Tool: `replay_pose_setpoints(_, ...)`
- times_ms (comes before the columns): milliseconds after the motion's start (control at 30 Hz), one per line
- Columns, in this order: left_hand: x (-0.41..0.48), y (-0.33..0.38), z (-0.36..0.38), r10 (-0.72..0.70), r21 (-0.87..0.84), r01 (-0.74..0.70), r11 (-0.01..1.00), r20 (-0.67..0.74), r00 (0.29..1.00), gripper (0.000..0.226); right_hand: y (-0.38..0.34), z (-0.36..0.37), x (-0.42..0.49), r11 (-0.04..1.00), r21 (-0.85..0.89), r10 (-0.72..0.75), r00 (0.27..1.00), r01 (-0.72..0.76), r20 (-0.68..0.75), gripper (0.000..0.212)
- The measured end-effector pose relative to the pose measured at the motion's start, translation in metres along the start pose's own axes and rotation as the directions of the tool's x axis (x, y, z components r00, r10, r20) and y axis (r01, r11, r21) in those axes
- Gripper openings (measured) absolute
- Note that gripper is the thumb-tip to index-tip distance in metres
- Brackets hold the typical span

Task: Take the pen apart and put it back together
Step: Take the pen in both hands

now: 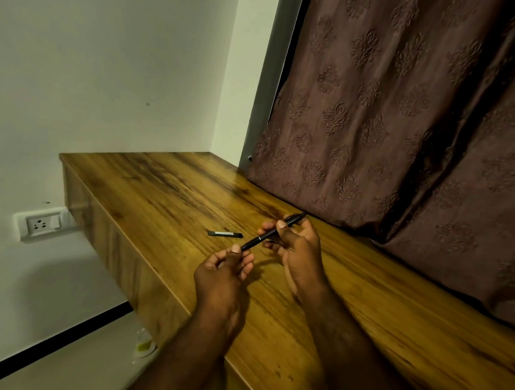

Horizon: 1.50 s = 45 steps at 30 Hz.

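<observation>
A slim black pen body (pixel 259 239) is held slanted just above the wooden table (pixel 172 189). My right hand (pixel 295 245) grips its upper, far half, with the thumb on top. My left hand (pixel 224 268) pinches the pen's lower, near end between thumb and fingers. A short black pen piece (pixel 225 234), probably the cap, lies flat on the table just left of my hands, apart from them. The pen's near tip is hidden inside my left fingers.
A brown patterned curtain (pixel 405 128) hangs along the table's right side and rests on its surface. The table's left edge drops to a white wall with a power socket (pixel 42 223). A small yellowish object (pixel 144 346) lies on the floor below.
</observation>
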State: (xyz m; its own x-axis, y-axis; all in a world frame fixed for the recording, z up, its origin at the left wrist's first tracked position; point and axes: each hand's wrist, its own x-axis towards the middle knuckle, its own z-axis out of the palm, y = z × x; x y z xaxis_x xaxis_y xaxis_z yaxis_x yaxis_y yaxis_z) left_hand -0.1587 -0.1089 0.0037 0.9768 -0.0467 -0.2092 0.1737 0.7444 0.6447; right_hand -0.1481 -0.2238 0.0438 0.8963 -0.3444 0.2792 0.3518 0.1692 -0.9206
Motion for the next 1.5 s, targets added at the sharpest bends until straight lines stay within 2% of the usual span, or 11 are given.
replay_pose_setpoints(100,0.018,0.017,-0.010,0.036,0.076,-0.038,0.996,0.032,0.999,0.008,0.003,-0.014,0.003,0.993,-0.048,0.109,0.992,-0.106,0.067,0.007)
replay_pose_setpoints(167,0.032,0.032,-0.020,0.140,0.231,-0.160,0.960,0.102,0.985,0.005,0.008,-0.021,0.005,0.986,-0.098,0.146,0.986,-0.138,0.085,0.004)
replay_pose_setpoints(267,0.052,0.053,-0.034,0.241,0.484,-0.343,0.805,0.261,0.935,0.009,0.016,-0.026,0.008,0.961,-0.238,0.176,0.976,-0.141,0.130,0.008)
replay_pose_setpoints(433,0.080,0.074,-0.051,0.190,0.686,-0.432,0.586,0.402,0.896,0.016,0.037,-0.021,0.010,0.818,-0.574,0.140,0.979,-0.031,0.147,0.012)
replay_pose_setpoints(567,0.095,0.081,-0.060,0.174,0.796,-0.547,0.261,0.518,0.837,0.018,0.052,-0.016,0.017,0.691,-0.721,0.095,0.984,0.046,0.154,0.020)
replay_pose_setpoints(633,0.096,0.079,-0.057,0.176,0.813,-0.577,0.083,0.558,0.811,0.016,0.056,-0.012,0.023,0.662,-0.746,0.077,0.985,0.064,0.153,0.020)
replay_pose_setpoints(700,0.098,0.079,-0.055,0.196,0.788,-0.595,-0.161,0.616,0.763,0.013,0.059,-0.010,0.029,0.645,-0.761,0.063,0.987,0.070,0.145,0.020)
replay_pose_setpoints(767,0.101,0.079,-0.054,0.194,0.762,-0.580,-0.289,0.640,0.743,0.016,0.062,-0.008,0.036,0.631,-0.773,0.059,0.990,0.065,0.131,0.020)
replay_pose_setpoints(1200,0.116,0.076,-0.054,0.270,0.844,-0.421,-0.331,0.513,0.815,0.015,0.075,-0.007,0.050,0.460,-0.883,0.026,0.993,0.092,0.117,0.018)
replay_pose_setpoints(1367,0.115,0.078,-0.056,0.221,0.820,-0.431,-0.376,0.531,0.818,0.021,0.074,-0.006,0.049,0.427,-0.899,0.011,0.994,0.095,0.110,0.018)
replay_pose_setpoints(1500,0.115,0.080,-0.056,0.216,0.818,-0.446,-0.364,0.540,0.813,0.020,0.075,-0.007,0.050,0.431,-0.897,0.009,0.994,0.096,0.111,0.018)
